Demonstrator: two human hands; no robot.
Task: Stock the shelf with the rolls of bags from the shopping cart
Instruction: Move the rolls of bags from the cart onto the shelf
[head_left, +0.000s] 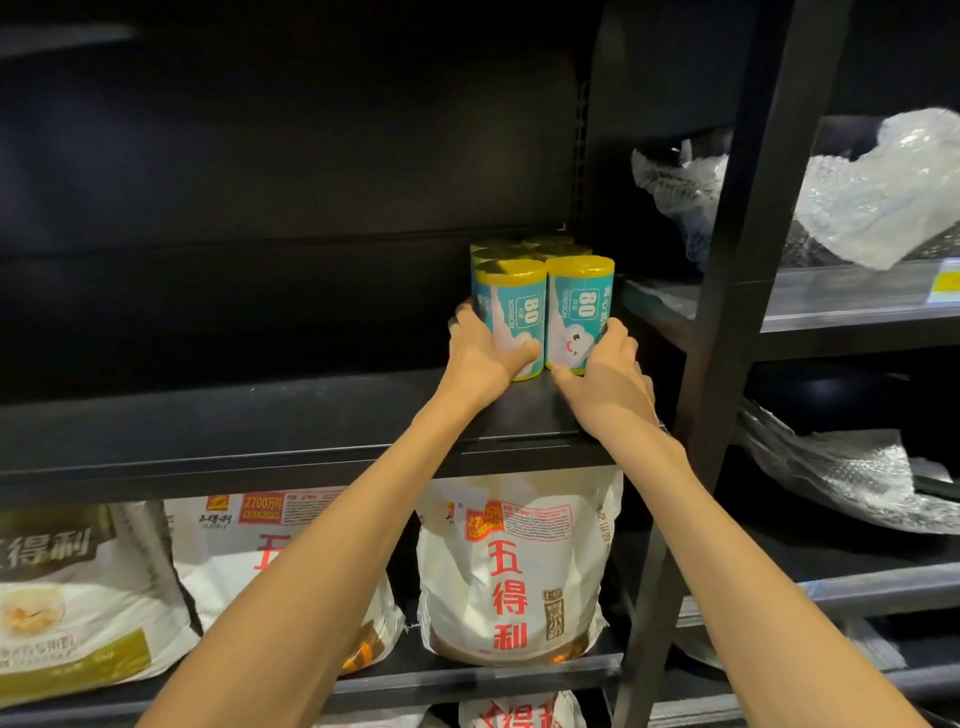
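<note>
Head view: on a black metal shelf (260, 415), six rolls of bags (540, 291) stand upright at its right end. Left hand (480, 353) and right hand (608, 374) each grip a front roll. White flour sacks (509, 571) fill the shelf below.

The four rear rolls (524, 249) show only their yellow tops; the front rolls (545, 312) hide the rest. The left hand (480, 353) and right hand (605, 364) cover the front rolls' lower sides, and the fingertips go out of sight behind them. The left sack (78, 587) is cut by the picture's left edge. A bottom sack (519, 712) is cut by the lower edge. The arms cover part of the middle sack (270, 545). The plastic wrap (883, 192) runs past the right edge.
</note>
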